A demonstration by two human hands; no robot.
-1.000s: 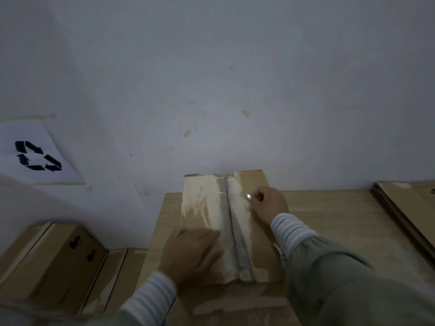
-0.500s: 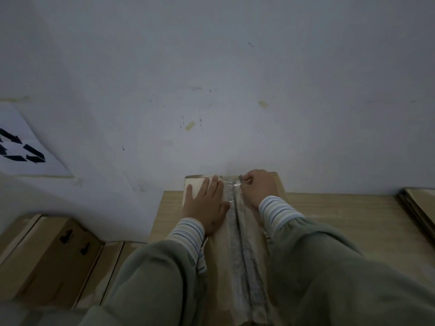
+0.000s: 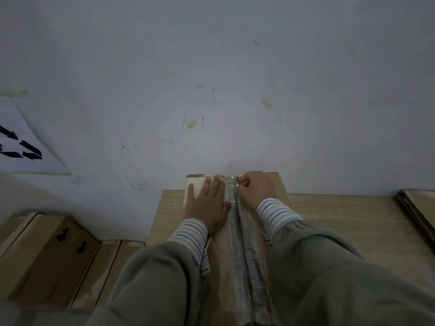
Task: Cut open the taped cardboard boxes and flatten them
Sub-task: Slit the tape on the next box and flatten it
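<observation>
Cardboard box point(image 3: 221, 250) pressed flat; poster point(image 3: 26, 147) seemingly shows recycling arrows

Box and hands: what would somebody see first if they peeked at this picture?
Two hands on a long cardboard box lying on a wooden table against a pale wall. The left hand presses flat beside the shiny tape down the middle, while the right hand is curled at the tape's far end. At the left edge a recycling sign hangs above more boxes.
</observation>
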